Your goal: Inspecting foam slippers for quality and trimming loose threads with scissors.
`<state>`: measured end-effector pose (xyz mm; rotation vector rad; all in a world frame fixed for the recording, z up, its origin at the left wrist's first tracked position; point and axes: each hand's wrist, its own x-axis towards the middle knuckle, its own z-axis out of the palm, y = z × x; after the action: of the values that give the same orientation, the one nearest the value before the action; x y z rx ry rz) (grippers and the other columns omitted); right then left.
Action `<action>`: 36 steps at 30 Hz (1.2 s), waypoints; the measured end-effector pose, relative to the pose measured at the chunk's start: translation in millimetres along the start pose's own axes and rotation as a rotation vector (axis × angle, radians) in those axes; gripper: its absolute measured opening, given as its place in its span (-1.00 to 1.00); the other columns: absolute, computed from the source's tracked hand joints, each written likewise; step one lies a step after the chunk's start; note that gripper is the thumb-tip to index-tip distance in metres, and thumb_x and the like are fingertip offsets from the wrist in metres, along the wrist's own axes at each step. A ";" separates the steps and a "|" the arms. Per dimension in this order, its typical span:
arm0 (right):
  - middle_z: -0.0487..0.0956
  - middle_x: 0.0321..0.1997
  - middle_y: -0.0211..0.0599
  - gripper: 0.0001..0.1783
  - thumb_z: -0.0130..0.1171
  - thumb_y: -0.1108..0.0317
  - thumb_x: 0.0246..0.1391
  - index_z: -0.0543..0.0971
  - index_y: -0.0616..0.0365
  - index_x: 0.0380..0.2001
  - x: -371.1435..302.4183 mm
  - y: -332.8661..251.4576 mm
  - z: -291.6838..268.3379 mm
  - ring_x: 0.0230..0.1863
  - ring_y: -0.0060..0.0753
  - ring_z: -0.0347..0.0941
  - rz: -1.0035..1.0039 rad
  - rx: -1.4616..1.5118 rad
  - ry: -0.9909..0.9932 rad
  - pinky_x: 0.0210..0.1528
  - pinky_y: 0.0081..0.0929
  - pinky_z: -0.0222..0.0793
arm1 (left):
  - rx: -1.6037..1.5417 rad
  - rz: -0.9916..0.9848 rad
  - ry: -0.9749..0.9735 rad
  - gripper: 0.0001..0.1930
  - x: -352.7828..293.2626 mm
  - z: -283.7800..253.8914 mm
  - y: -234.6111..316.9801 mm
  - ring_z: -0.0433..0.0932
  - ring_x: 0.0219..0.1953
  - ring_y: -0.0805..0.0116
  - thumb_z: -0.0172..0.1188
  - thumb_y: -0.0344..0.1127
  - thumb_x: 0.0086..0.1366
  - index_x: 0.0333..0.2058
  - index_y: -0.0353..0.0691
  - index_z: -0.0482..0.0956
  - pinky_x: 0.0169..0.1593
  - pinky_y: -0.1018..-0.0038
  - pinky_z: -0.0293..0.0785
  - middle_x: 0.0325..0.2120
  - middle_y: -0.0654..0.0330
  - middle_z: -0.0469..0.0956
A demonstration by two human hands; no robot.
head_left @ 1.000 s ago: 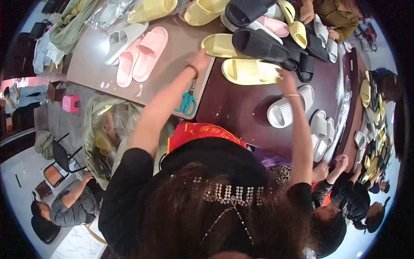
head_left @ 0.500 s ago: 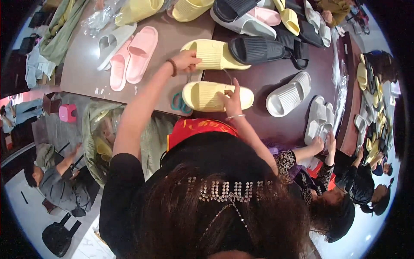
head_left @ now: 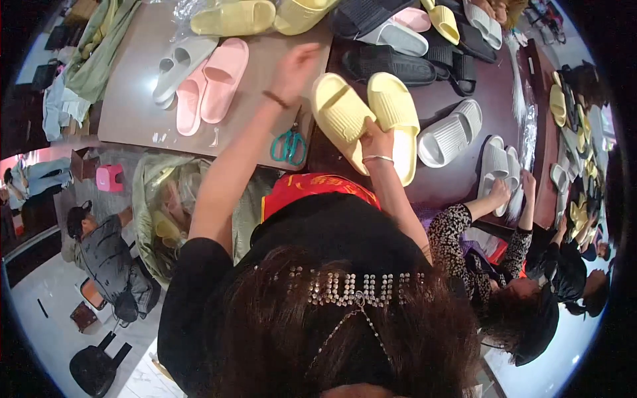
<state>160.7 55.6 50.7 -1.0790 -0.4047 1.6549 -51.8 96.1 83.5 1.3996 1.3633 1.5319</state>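
Observation:
My right hand [head_left: 378, 140] is closed on a pair of pale yellow slippers, held side by side with their toes pointing away from me. The left slipper [head_left: 340, 109] leans at a slant; the right slipper [head_left: 394, 99] lies straighter along the wrist. My left hand [head_left: 298, 69] is raised over the table to the left of the pair, smeared by motion, so its fingers do not read clearly. Below it, near the table's front edge, lie green-handled scissors [head_left: 289, 147]. A black slipper [head_left: 395, 65] rests just beyond the yellow pair.
Pink slippers [head_left: 224, 79] and grey slippers [head_left: 178, 69] lie at the left; a white pair [head_left: 451, 136] is at the right. More yellow slippers [head_left: 232, 18] line the far side. A sack [head_left: 149, 225] stands by the table. A co-worker's hands [head_left: 501, 191] touch grey slippers [head_left: 496, 162].
The two yellow slippers, earlier lying crosswise under both hands, are now turned lengthwise together in my right hand. My left hand has let go and moved up. The scissors show more fully.

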 end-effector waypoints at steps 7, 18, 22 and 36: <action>0.36 -0.37 -0.31 -0.65 -0.03 0.58 -0.11 0.28 0.07 -0.18 45.3 20.0 -22.1 -0.36 -0.34 0.36 0.044 0.060 0.079 -0.35 -0.34 0.31 | 1.126 -0.426 -0.431 -0.59 -132.0 -33.0 -30.8 0.38 -0.26 0.04 0.07 -0.23 0.01 -0.12 -0.13 0.29 -0.21 0.22 0.33 -0.28 0.06 0.36; 0.42 -0.43 -0.21 -0.67 -0.23 0.11 0.07 0.34 0.16 -0.34 21.7 -30.5 -45.3 -0.51 -0.48 0.35 0.351 -0.597 -0.082 -0.51 -0.47 0.28 | 1.223 -0.248 -0.243 -0.47 -179.2 -11.5 -20.0 0.35 -0.26 0.09 0.12 -0.21 -0.06 -0.07 -0.12 0.20 -0.28 0.20 0.33 -0.25 0.09 0.28; 0.42 -0.63 -0.33 -0.62 -0.19 0.04 0.05 0.35 0.18 -0.41 22.7 -42.8 -54.9 -0.68 -0.59 0.28 0.262 -0.890 -0.055 -0.66 -0.59 0.18 | 1.208 -0.293 -0.255 -0.51 -179.1 -8.3 -30.3 0.39 -0.36 0.15 0.11 -0.23 -0.06 -0.09 -0.14 0.23 -0.36 0.29 0.35 -0.33 0.10 0.33; 0.33 -0.72 -0.29 -0.60 -0.04 0.12 -0.01 0.35 0.25 -0.69 18.0 -32.5 -31.6 -0.63 -0.45 0.22 -0.324 -1.030 0.102 -0.56 -0.50 0.10 | 0.192 -0.481 -0.021 -0.46 -115.1 10.4 -28.0 0.41 -0.42 0.37 0.13 -0.25 0.00 -0.07 -0.23 0.13 -0.32 0.47 0.37 -0.39 0.16 0.41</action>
<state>205.0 76.0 49.2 -1.7008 -1.3718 1.0542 -21.2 -1.4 22.7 1.0818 1.7186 1.0908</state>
